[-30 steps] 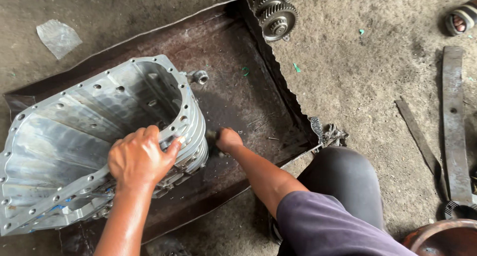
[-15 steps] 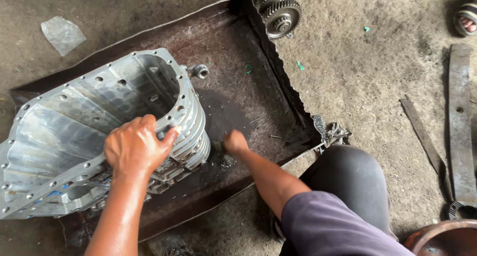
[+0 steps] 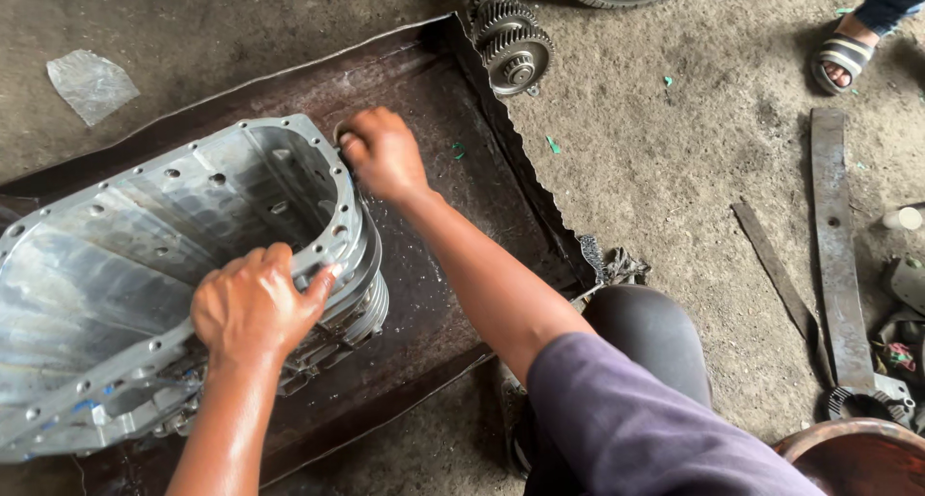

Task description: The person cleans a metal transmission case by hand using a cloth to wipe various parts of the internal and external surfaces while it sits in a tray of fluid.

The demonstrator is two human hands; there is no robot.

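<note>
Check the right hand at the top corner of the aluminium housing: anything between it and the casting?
Nothing visible. The right hand sits closed against the upper corner of the large silver cast-aluminium housing; what it grips is hidden. The left hand already rests on the housing's near flange, over the dark metal tray.

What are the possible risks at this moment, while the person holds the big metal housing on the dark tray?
1. The left hand grips the flange of the metal housing by its thin rim; the edge may hurt the fingers if the housing shifts.
2. The right hand sits closed at the housing's far corner, against the tray, so it may get pinched.
3. The gear cluster lies right at the tray's corner and might be knocked.
</note>
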